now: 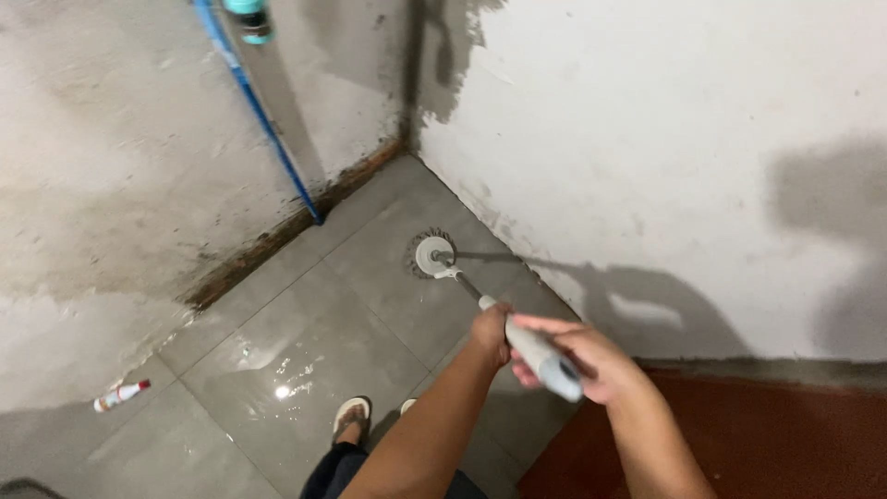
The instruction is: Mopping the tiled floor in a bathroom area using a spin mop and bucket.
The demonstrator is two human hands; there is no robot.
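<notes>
The long-handled brush lies with its long axis diagonal: round head on the grey floor tile near the wall corner, handle rising toward lower right. Left hand grips mid-shaft, fingers closed. Right hand clasps the grey handle end, forearm extended.

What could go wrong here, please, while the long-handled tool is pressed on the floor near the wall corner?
The wet patch on the grey tiles lies close to the sandalled foot, so a slip seems possible. The round tool head sits right by the plastered wall and could scuff it if it slides. Both hands, left hand and right hand, grip the handle near its top end, which may give poor control.
</notes>
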